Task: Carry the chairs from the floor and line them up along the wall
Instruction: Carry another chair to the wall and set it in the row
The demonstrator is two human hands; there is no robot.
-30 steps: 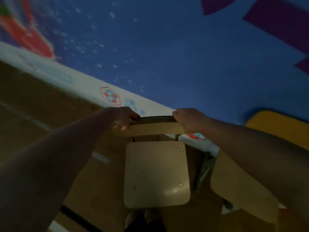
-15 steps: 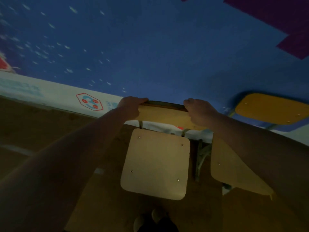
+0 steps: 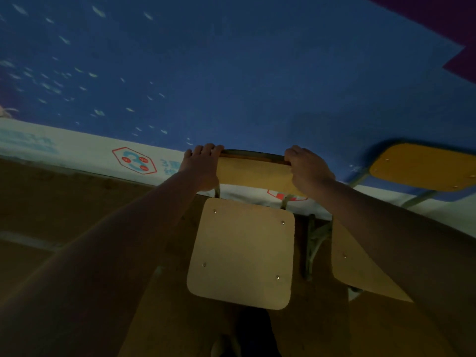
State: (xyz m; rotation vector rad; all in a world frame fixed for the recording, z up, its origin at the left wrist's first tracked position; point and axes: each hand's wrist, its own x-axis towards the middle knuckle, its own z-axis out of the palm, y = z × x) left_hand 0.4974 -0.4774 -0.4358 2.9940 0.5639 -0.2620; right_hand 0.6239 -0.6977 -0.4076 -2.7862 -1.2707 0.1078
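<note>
Head view looks down on a tan wooden chair with thin metal legs [image 3: 242,253], close in front of the blue painted wall [image 3: 257,73]. Both hands hold it: the left hand [image 3: 203,167] and the right hand [image 3: 307,167] each curl over the top edge of its backrest, one at each end. A second tan wooden chair [image 3: 425,167] stands just to its right by the wall. Brown floor [image 3: 64,215] lies below; I cannot tell if the held chair's legs touch it.

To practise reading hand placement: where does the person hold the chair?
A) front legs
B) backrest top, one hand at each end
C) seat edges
B: the left hand and right hand both curl over the top edge of the backrest.
</note>
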